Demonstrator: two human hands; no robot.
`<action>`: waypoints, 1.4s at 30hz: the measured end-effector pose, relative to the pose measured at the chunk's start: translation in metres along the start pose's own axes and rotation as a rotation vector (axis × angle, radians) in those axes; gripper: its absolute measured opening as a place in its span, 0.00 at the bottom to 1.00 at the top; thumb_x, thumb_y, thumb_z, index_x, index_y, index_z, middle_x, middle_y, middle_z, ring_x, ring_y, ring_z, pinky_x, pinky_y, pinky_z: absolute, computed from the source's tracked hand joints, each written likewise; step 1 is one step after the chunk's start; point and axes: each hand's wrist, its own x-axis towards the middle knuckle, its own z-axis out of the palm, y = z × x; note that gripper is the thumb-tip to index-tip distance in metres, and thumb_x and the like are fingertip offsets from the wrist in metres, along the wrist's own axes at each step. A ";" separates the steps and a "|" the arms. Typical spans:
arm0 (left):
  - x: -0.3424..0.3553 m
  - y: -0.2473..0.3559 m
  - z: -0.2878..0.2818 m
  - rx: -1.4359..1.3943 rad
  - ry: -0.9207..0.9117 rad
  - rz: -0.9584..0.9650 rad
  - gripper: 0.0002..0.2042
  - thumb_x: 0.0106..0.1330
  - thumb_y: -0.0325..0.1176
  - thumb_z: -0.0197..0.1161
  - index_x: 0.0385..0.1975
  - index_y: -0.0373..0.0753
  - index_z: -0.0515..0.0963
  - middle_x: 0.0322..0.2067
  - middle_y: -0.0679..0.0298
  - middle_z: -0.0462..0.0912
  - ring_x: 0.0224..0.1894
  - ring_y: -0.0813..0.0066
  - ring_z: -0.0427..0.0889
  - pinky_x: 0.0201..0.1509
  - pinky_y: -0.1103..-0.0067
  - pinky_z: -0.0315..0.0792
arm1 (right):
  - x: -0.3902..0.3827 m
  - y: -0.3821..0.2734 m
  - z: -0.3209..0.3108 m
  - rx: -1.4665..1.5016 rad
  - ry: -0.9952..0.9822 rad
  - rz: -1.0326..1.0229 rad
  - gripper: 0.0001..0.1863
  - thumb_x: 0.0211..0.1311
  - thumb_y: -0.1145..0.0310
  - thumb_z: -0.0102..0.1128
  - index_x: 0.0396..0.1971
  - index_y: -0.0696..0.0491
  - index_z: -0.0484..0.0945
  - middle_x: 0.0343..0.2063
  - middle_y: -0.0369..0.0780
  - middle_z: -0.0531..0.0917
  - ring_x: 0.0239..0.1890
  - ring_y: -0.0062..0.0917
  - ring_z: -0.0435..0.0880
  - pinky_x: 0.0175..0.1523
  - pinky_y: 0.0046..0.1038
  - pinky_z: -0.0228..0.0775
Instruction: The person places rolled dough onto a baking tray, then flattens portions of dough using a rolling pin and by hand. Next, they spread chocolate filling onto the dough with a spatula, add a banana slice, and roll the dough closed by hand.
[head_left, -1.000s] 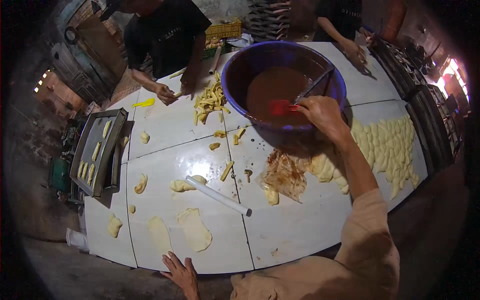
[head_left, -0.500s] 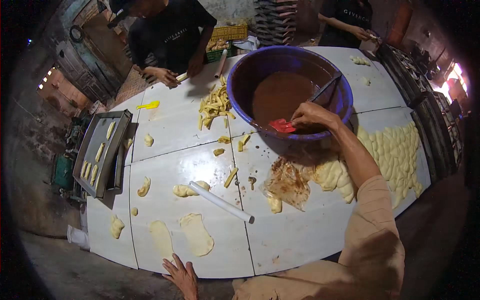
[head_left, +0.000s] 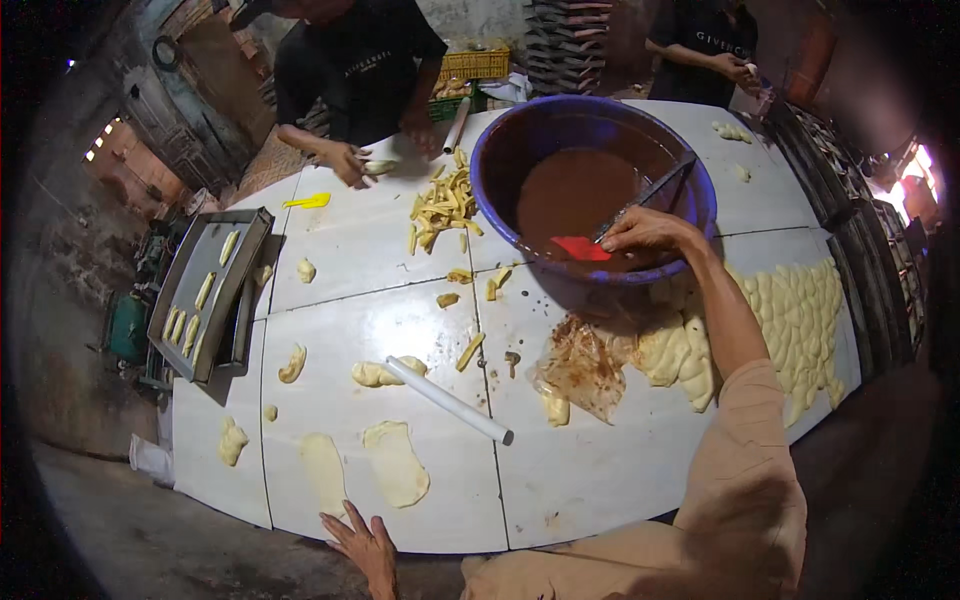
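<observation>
My right hand (head_left: 650,232) is closed on a red-bladed spatula (head_left: 580,248) over the brown filling (head_left: 575,190) in a big purple tub (head_left: 483,205). A long dark bar (head_left: 655,185) slants from beside my fingers to the tub's right side; whether it is the spatula's handle I cannot tell. Fingers spread, my left hand (head_left: 365,545) rests at the table's near edge, by the lower end of a flattened dough strip (head_left: 323,472). A wider flat dough piece (head_left: 397,465) lies just right of it. Beyond, a white rolling pipe (head_left: 450,402) leans across a dough lump (head_left: 372,373).
A metal tray (head_left: 205,280) with dough sticks stands at left, near a yellow scraper (head_left: 308,201). Yellow strips (head_left: 445,208) are heaped left of the tub. A smeared plastic bag (head_left: 585,375) and many dough pieces (head_left: 795,320) lie right. Two people work across the table.
The red blade has turned flatter and shifted slightly right with my right hand. My left hand stays put. Across the table, one person's hand has moved with a dough piece.
</observation>
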 end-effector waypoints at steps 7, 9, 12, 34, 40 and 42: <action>-0.004 -0.019 0.021 -0.076 0.070 0.055 0.35 0.78 0.58 0.44 0.78 0.45 0.56 0.78 0.39 0.38 0.80 0.38 0.33 0.75 0.37 0.28 | 0.001 0.011 0.019 0.043 0.034 -0.036 0.18 0.67 0.52 0.68 0.26 0.53 0.84 0.25 0.28 0.81 0.27 0.13 0.74 0.30 0.22 0.65; -0.003 -0.019 0.019 -0.122 0.110 0.097 0.34 0.77 0.56 0.48 0.78 0.44 0.56 0.78 0.37 0.39 0.80 0.37 0.33 0.75 0.37 0.28 | -0.008 -0.019 0.027 0.049 0.009 -0.034 0.17 0.67 0.53 0.68 0.29 0.53 0.86 0.25 0.28 0.81 0.27 0.14 0.74 0.31 0.22 0.65; 0.001 -0.020 0.018 -0.138 0.164 0.143 0.34 0.76 0.53 0.52 0.78 0.45 0.58 0.78 0.36 0.41 0.80 0.36 0.35 0.75 0.36 0.29 | -0.017 -0.055 0.046 0.034 0.076 -0.016 0.16 0.67 0.57 0.68 0.39 0.56 0.88 0.28 0.29 0.83 0.28 0.15 0.76 0.34 0.20 0.68; 0.009 -0.028 0.045 -0.153 0.383 0.278 0.36 0.71 0.58 0.58 0.76 0.50 0.63 0.76 0.37 0.46 0.78 0.32 0.41 0.70 0.28 0.29 | -0.060 -0.145 0.385 -0.694 0.258 -0.579 0.10 0.63 0.58 0.70 0.39 0.47 0.88 0.22 0.36 0.84 0.22 0.32 0.84 0.27 0.32 0.74; 0.011 -0.025 0.043 -0.141 0.378 0.281 0.36 0.70 0.58 0.59 0.75 0.50 0.63 0.77 0.37 0.45 0.79 0.33 0.40 0.70 0.28 0.30 | -0.082 -0.141 0.394 -0.713 0.362 -0.465 0.07 0.59 0.62 0.70 0.37 0.44 0.85 0.22 0.37 0.81 0.25 0.36 0.85 0.28 0.37 0.74; 0.011 -0.027 0.047 -0.167 0.378 0.292 0.36 0.71 0.58 0.59 0.75 0.49 0.64 0.78 0.39 0.42 0.80 0.35 0.37 0.69 0.29 0.24 | -0.080 -0.148 0.407 -0.709 0.349 -0.458 0.07 0.60 0.63 0.70 0.37 0.45 0.85 0.22 0.37 0.82 0.26 0.36 0.85 0.29 0.37 0.74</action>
